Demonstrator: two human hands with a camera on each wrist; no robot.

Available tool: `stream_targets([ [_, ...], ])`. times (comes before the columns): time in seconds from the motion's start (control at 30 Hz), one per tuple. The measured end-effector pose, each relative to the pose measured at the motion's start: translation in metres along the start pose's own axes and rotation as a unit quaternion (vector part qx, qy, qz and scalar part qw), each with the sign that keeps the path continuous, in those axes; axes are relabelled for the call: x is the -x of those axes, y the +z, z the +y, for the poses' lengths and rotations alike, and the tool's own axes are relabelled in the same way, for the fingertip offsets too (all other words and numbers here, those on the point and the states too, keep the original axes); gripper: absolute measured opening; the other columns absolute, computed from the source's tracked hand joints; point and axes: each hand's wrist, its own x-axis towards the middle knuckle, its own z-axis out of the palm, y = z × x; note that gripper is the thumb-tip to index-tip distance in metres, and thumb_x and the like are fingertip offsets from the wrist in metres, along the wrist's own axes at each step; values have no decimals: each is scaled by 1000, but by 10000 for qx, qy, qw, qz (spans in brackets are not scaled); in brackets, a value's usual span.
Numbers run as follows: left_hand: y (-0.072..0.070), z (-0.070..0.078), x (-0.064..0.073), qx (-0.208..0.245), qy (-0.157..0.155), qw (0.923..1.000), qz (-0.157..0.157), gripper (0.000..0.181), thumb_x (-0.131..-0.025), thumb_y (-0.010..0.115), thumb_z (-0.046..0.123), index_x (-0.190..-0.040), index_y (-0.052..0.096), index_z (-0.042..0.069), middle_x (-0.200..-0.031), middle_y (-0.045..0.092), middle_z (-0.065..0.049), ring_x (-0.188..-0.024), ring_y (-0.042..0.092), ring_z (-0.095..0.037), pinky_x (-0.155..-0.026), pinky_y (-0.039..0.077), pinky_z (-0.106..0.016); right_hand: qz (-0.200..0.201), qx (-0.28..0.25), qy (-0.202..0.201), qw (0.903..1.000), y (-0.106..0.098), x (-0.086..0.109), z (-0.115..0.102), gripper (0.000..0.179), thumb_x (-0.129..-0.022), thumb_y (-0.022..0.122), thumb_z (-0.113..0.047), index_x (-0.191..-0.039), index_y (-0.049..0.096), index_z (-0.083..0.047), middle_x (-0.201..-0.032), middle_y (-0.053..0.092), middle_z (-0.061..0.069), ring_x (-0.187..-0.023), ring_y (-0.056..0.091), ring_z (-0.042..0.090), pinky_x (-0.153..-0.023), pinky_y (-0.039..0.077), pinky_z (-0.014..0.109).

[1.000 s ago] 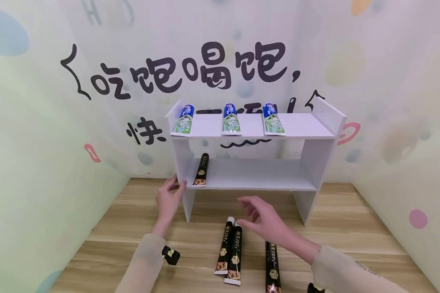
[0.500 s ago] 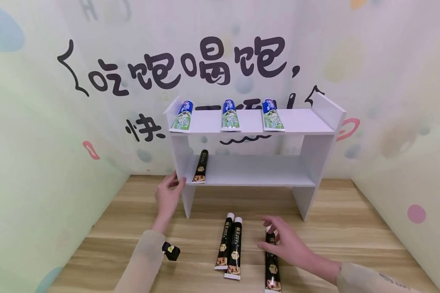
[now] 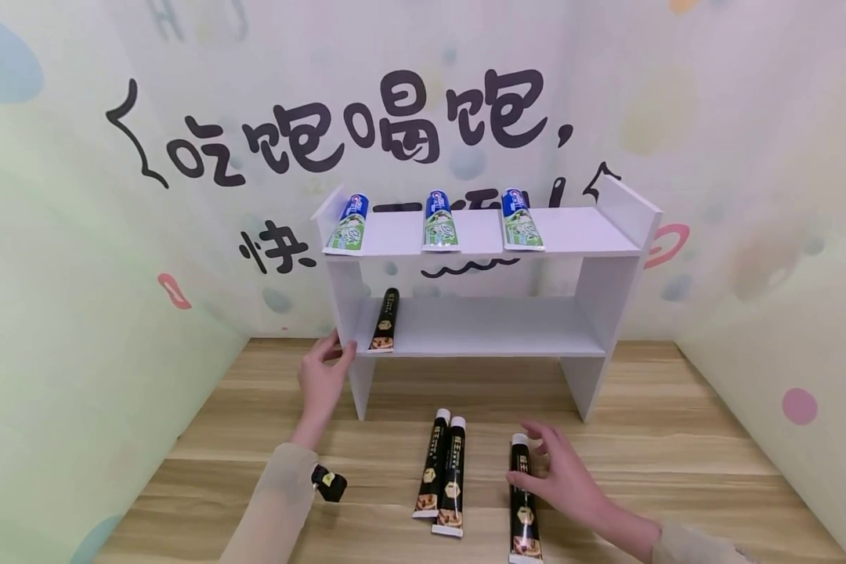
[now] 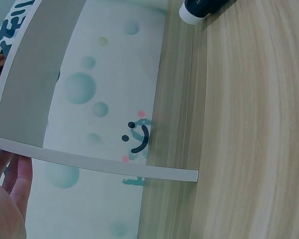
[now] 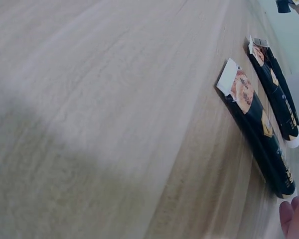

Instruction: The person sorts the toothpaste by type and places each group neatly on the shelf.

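Black with a white cap, the rightmost toothpaste tube (image 3: 525, 513) lies flat on the wood-grain desk (image 3: 684, 462), cap toward the white shelf (image 3: 493, 325) and crimped end toward the person. Over its capped half is the right hand (image 3: 564, 478), its grip apart: the thumb is at the tube's left side and the fingers are bent near the cap; whether they touch it cannot be told for certain. To the left, two more black tubes, the outer tube (image 3: 432, 470) and the inner tube (image 3: 452, 486), lie close together, slightly overlapping. Behind them stands the two-tier shelf. The left hand (image 3: 320, 384) holds its left side panel (image 3: 348, 290), grip on the edge, thumb at the front and fingers against the outer face. Beside that panel, on the lower tier, lies a fourth black tube (image 3: 385, 323). Three blue-and-green tubes lie spaced along the top tier: left one (image 3: 351, 223), middle one (image 3: 440, 223), right one (image 3: 521, 222). Large black Chinese characters mark the pale wall (image 3: 366, 39) behind.
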Motion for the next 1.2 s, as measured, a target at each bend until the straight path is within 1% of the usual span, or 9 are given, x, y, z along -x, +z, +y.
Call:
stream_targets([
  [0.13, 0, 0, 0, 26, -1, 10000, -14, 37, -90, 73, 22, -124, 68, 10, -117, 72, -13, -93, 72, -32, -62, 49, -9, -39, 97, 139, 9998, 0, 2, 6, 89, -73, 87, -35, -143, 44, -4, -133, 53, 18, -108, 56, 26, -81, 55, 28],
  [0.27, 0, -1, 0, 20, 11, 10000, -16, 37, -90, 73, 22, -125, 68, 11, -117, 73, -13, -93, 73, -32, -63, 49, -8, -95, 138, 208, 9996, -1, 2, 10, 92, -70, 88, -37, -142, 44, -1, -132, 54, 20, -109, 59, 30, -87, 57, 39],
  [0.37, 0, 0, 0, 0, 18, 10000, -1, 36, -90, 73, 21, -124, 69, 11, -116, 73, -13, -92, 73, -32, -63, 49, -8, -185, 91, 302, 9993, -3, 2, 13, 92, -68, 89, -34, -142, 45, -2, -130, 55, 21, -111, 60, 33, -90, 57, 47],
  [0.43, 0, 0, 0, -3, 25, 10000, -1, 36, -90, 73, 21, -124, 69, 11, -116, 73, -13, -92, 73, -32, -63, 49, -8, -258, 68, 342, 9991, -4, 2, 14, 92, -67, 90, -32, -141, 45, -1, -130, 55, 22, -112, 60, 35, -91, 57, 49],
  [0.63, 0, 2, 0, 45, 22, 10000, -41, 36, -90, 73, 21, -124, 68, 10, -117, 72, -13, -93, 72, -33, -62, 50, -9, -514, 171, 289, 9981, -7, 5, 14, 93, -63, 92, -28, -139, 46, 0, -131, 52, 25, -108, 58, 31, -88, 54, 44],
  [0.83, 0, 1, 0, 53, 3, 10000, -4, 36, -90, 73, 21, -124, 69, 10, -117, 73, -13, -92, 72, -33, -62, 49, -8, -539, 212, 260, 9980, -4, 4, 14, 95, -61, 93, -29, -140, 47, -2, -128, 53, 23, -106, 56, 30, -85, 53, 41],
  [0.97, 0, 0, 0, 49, 31, 10000, 11, 36, -90, 73, 21, -124, 69, 9, -116, 73, -13, -92, 72, -32, -61, 49, -8, -694, 156, 123, 9974, -2, 0, 13, 94, -63, 92, -26, -141, 45, -1, -117, 56, 19, -98, 55, 24, -77, 51, 31],
  [1.07, 0, 1, 0, 59, 35, 10000, 5, 37, -90, 72, 21, -124, 68, 9, -116, 73, -13, -92, 72, -33, -60, 49, -8, -975, 9, -89, 9952, -2, -3, 11, 93, -67, 90, -23, -142, 41, 4, -107, 59, 14, -88, 55, 16, -71, 48, 24],
  [1.2, 0, 0, 1, 65, 33, 10000, 23, 37, -90, 73, 20, -124, 68, 9, -116, 73, -14, -91, 72, -33, -59, 49, -8, -1315, -161, -311, 9907, -1, -7, 6, 92, -71, 87, -18, -143, 36, 8, -94, 64, 8, -79, 57, 8, -65, 49, 20],
])
